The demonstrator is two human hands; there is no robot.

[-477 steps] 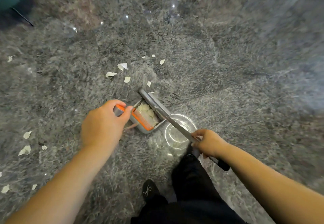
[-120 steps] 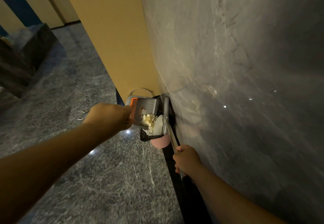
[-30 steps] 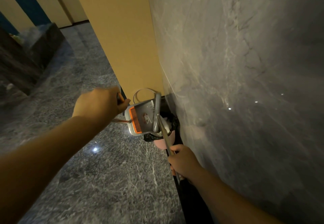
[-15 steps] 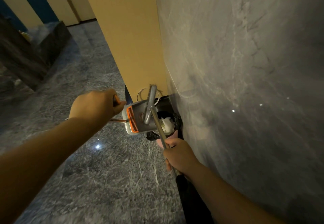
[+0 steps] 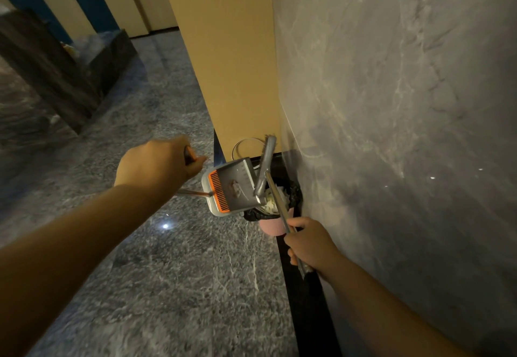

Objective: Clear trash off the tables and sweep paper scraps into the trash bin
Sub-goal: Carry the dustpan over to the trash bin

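Head view: I see the left hand (image 5: 156,165) grasping the dustpan (image 5: 230,188) handle, pan tilted over the bin (image 5: 275,216). The right hand (image 5: 310,242), at 5 o'clock from the bin, grips the broom (image 5: 265,165). Scraps (image 5: 271,202) lie inside.

Left hand (image 5: 156,165) grips the dustpan (image 5: 230,188) over the pink bin (image 5: 270,226) (paper scraps inside); right hand (image 5: 310,242) holds the broom (image 5: 265,166).

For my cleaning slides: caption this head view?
Left hand tips dustpan over pink trash bin; right hand holds broom.
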